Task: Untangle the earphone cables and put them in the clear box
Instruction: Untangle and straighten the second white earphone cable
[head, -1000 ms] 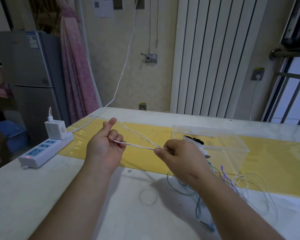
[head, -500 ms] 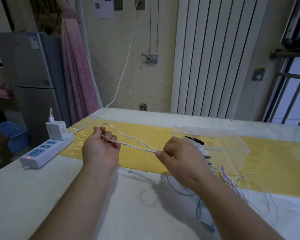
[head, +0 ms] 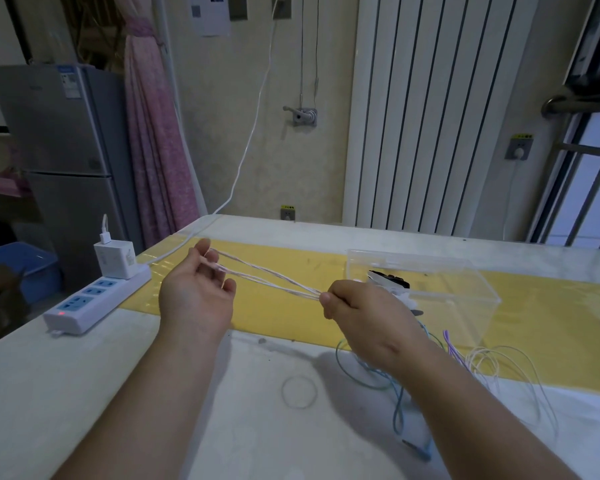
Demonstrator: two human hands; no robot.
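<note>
Table (head: pixel 84 393): it carried everything, with a yellow mat (head: pixel 284 258) across its middle.
Clear box (head: pixel 482 306): it stood open on the mat, just beyond my right hand, with something dark and white already inside.
Loose cables (head: pixel 492 362): blue, purple and white loops lay slack in a heap on the table by the box, partly under my right forearm.
Left hand (head: pixel 194 296): palm up and fingers loosely bent, with the strands hooked round my fingertips.
Right hand (head: pixel 364 317): curled, with thumb and forefinger pinching the gathered strands at one spot.
White earphone cable (head: pixel 291 286): it was stretched taut in the air between my hands, several thin strands fanning out toward the left.
Handling: I judged it nearly weightless, limp and smooth, so it would slip and spring back into loops once slack.
Where to hold: I thought a light pinch on the gathered strands was best, never on the thin joints, since a hard pull could damage them.
</note>
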